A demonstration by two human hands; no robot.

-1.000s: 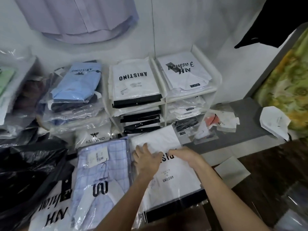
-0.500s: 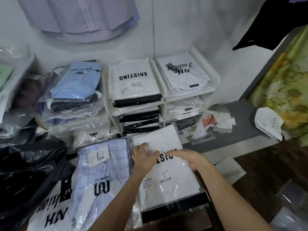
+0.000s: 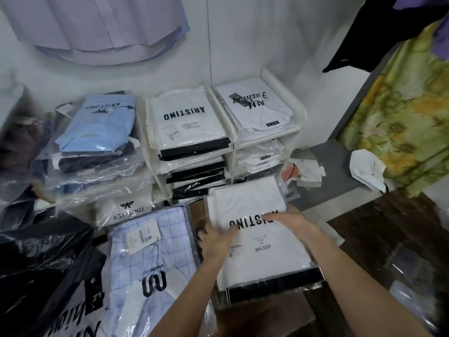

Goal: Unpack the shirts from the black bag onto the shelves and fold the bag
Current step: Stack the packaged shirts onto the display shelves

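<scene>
A white ARISTINO shirt packet with a black band lies on the dark floor in front of the white shelves. My left hand grips its left edge, fingers on top. My right hand lies across the printed name near the right edge, holding it down. The crumpled black bag sits at the left. A blue checked shirt packet lies between the bag and the white packet. The shelves hold stacks of packed white shirts.
A light blue shirt packet tops a loose pile left of the shelves. An NH packet lies at the bottom left. Crumpled paper and wrappers sit on the grey step at the right. Garments hang above.
Both hands have slid the white packet to the right and slightly toward the shelves. A strip of dark floor now shows between it and the checked packet.
</scene>
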